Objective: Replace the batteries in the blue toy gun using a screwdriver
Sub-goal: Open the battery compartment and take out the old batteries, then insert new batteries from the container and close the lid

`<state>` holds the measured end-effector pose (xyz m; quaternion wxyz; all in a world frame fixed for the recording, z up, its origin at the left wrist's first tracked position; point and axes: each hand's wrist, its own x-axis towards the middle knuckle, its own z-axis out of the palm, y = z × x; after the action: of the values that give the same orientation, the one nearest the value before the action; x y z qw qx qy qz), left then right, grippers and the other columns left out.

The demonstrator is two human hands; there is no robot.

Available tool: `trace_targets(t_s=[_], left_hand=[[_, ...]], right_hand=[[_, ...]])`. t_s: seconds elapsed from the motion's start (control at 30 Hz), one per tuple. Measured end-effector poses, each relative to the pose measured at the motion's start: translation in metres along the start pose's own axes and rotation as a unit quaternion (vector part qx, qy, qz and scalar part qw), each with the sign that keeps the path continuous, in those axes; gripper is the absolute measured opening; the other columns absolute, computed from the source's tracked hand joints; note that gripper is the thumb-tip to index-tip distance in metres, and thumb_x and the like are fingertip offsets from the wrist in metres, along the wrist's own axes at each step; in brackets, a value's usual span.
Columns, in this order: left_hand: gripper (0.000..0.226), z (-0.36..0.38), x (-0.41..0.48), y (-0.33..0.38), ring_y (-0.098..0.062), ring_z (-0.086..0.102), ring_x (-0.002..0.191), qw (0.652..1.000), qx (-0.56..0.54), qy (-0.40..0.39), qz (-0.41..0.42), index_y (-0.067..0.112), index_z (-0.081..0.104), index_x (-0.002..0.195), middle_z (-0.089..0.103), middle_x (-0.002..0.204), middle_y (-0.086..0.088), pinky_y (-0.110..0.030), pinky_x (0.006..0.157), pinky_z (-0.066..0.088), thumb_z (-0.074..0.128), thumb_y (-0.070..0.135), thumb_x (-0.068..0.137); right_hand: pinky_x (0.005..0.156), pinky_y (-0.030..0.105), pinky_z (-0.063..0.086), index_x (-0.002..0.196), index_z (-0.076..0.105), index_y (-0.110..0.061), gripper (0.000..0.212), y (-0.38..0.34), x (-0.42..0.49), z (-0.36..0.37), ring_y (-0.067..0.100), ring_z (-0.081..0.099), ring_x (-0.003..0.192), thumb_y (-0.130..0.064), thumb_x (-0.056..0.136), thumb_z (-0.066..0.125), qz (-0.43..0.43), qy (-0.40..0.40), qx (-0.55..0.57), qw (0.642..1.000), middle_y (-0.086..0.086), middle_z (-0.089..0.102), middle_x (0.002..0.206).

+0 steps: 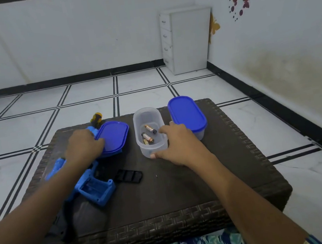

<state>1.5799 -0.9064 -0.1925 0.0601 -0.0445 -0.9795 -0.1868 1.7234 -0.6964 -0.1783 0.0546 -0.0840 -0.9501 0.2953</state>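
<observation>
Woven worktop (167, 203): dark, on a white-tiled floor (89, 90).
Gun (95, 190): worktop's left, long axis near-to-far, open grip pointing near-right.
Left hand (84, 145): fingers grip lid (114, 136).
Right hand (177, 142): fingers clasp tub (146, 113) of batteries (147, 137).
Drawers (185, 39): far wall.

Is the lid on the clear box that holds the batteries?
No, the clear box stands open, with the batteries showing inside.
</observation>
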Motion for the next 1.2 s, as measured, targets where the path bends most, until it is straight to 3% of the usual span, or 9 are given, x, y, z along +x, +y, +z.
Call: trace_targets(t_s=[0.1,0.23,0.4,0.53,0.73,0.83,0.97,1.07,1.2], left_hand=[[0.043,0.001,-0.003,-0.006,-0.037,0.048,0.113,0.999,0.038,0.015,0.007,0.005,0.060,0.112,0.050,0.123,-0.020,-0.046,0.087,0.045,0.063,0.034,0.080],[0.050,-0.004,-0.023,-0.018,-0.038,0.051,0.111,0.996,-0.058,0.068,0.024,0.007,0.063,0.112,0.057,0.119,-0.018,-0.047,0.091,0.045,0.057,0.043,0.078],[0.026,-0.013,-0.075,-0.046,-0.031,0.058,0.099,0.985,-0.088,0.142,0.044,0.016,0.068,0.101,0.061,0.108,-0.007,-0.043,0.085,0.046,0.066,0.030,0.079],[0.013,-0.015,-0.083,-0.068,-0.027,0.059,0.095,0.985,-0.092,0.109,0.101,0.026,0.068,0.089,0.061,0.104,0.001,-0.048,0.081,0.049,0.064,0.032,0.078],[0.012,-0.006,-0.089,-0.073,-0.021,0.050,0.110,0.987,-0.041,0.052,0.143,0.024,0.069,0.095,0.058,0.112,0.008,-0.042,0.082,0.035,0.065,0.025,0.083],[0.015,-0.008,-0.088,-0.069,-0.019,0.047,0.115,0.989,-0.048,0.035,0.134,0.024,0.069,0.098,0.056,0.116,0.009,-0.046,0.088,0.033,0.063,0.026,0.085],[0.014,-0.011,-0.089,-0.074,-0.019,0.052,0.110,0.984,-0.081,0.033,0.156,0.023,0.069,0.096,0.058,0.111,0.008,-0.046,0.090,0.041,0.064,0.024,0.084],[0.014,-0.018,-0.090,-0.081,-0.018,0.058,0.102,0.977,-0.117,0.033,0.173,0.018,0.069,0.096,0.063,0.107,0.003,-0.032,0.086,0.043,0.065,0.016,0.083],[0.018,-0.022,-0.099,-0.092,-0.018,0.061,0.104,0.975,-0.134,0.018,0.178,0.017,0.070,0.097,0.066,0.110,0.003,-0.034,0.089,0.047,0.063,0.010,0.082]], right_hand=[[0.079,0.028,0.047,0.129,0.058,-0.018,0.048,-0.013,0.000,-0.015,0.016,0.055,0.096,-0.029,0.085,0.074,-0.022,0.051,0.030,0.998,0.002,0.059,0.114],[0.081,0.029,0.053,0.114,0.068,-0.012,0.026,-0.023,0.030,-0.018,0.018,0.062,0.096,-0.008,0.088,0.064,-0.038,0.070,0.028,0.996,0.004,0.065,0.110],[0.084,0.034,0.054,0.116,0.066,-0.007,0.026,-0.031,0.076,0.010,0.027,0.063,0.100,-0.008,0.090,0.062,-0.042,-0.062,-0.164,0.984,0.010,0.063,0.116],[0.084,0.030,0.049,0.125,0.061,-0.010,0.035,-0.043,0.099,0.019,0.027,0.063,0.107,-0.020,0.092,0.065,-0.033,-0.172,-0.283,0.943,0.009,0.063,0.121],[0.068,0.029,0.050,0.131,0.059,-0.021,0.046,-0.043,0.111,0.015,0.023,0.063,0.091,-0.010,0.087,0.068,-0.006,-0.217,-0.262,0.940,0.003,0.062,0.105],[0.061,0.026,0.052,0.123,0.064,-0.018,0.037,-0.041,0.111,0.016,0.020,0.065,0.080,-0.011,0.087,0.067,0.007,-0.224,-0.240,0.945,0.003,0.066,0.097],[0.076,0.033,0.055,0.109,0.069,-0.007,0.025,-0.042,0.109,0.026,0.024,0.064,0.084,-0.012,0.085,0.066,-0.012,-0.179,-0.283,0.942,0.008,0.067,0.095],[0.078,0.033,0.056,0.105,0.066,-0.007,0.022,-0.045,0.101,0.017,0.026,0.064,0.090,-0.006,0.083,0.064,-0.025,-0.118,-0.317,0.941,0.010,0.064,0.106],[0.068,0.031,0.053,0.096,0.069,-0.018,0.019,-0.067,0.060,-0.004,0.019,0.061,0.073,-0.009,0.082,0.060,-0.065,0.083,-0.044,0.994,0.004,0.065,0.087]])
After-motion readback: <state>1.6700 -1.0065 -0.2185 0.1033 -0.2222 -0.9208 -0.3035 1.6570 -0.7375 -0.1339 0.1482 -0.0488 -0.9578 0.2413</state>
